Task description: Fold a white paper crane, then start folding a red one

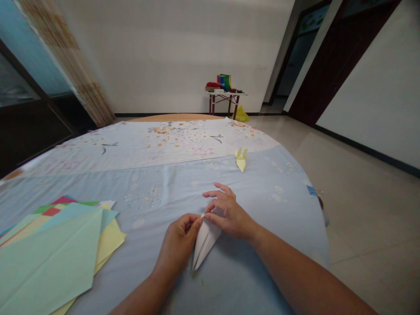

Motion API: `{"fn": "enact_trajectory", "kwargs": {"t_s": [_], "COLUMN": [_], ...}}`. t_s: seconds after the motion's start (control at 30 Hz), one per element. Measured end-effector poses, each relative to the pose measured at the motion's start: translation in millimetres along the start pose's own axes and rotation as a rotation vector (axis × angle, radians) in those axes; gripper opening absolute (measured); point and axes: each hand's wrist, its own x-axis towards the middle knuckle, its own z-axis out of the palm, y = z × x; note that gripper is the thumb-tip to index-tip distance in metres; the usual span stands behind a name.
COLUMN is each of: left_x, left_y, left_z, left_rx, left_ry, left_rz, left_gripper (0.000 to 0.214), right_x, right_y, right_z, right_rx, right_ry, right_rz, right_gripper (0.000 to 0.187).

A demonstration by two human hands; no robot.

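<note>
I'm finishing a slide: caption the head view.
Left hand and right hand pinch a folded white paper, a yellow paper figure beyond and coloured sheets at left.

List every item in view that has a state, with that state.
White paper: folded narrow and pointed, held
Left hand: pinching the paper's far end
Right hand: pinching near the same end
Yellow folded paper: folded, resting apart from the hands
Paper stack: loose, uneven edges
Pale green sheet: creased, on top
Curtain: gathered aside
</note>
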Motion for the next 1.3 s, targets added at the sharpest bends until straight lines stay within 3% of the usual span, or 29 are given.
{"fn": "enact_trajectory", "kwargs": {"t_s": [0.3,0.5,0.7,0.83,1.03,1.3], "left_x": [-3.0,-5.3,-3.3,-0.5,4.8,9.3], "left_y": [-0.5,-2.2,-2.4,-2.8,-2.9,-4.1], "left_z": [2.3,4.0,-0.2,-2.3,-4.5,-6.7], "left_rx": [0.019,0.052,0.133,0.161,-0.003,-0.139], "left_ry": [-0.008,0.019,-0.009,-0.016,-0.118,-0.143], "left_rz": [0.043,0.071,0.137,0.128,0.042,-0.072], "left_gripper": [0.031,0.033,0.022,0.022,0.025,0.028], "right_x": [0.4,0.9,1.5,1.8,0.9,1.0], "right_y": [-2.4,-3.2,-2.9,-1.3,-0.2,-0.7], "right_z": [-4.9,-8.6,-8.2,-6.5,-4.4,-4.6], "right_rx": [-0.159,-0.159,-0.139,-0.162,-0.181,-0.173], "right_ry": [-0.027,-0.083,-0.086,-0.045,-0.030,-0.038], "right_rz": [-0.026,-0.075,-0.074,-0.108,-0.141,-0.136], "right_gripper": [0.010,0.007,0.004,0.008,0.008,0.008]}}
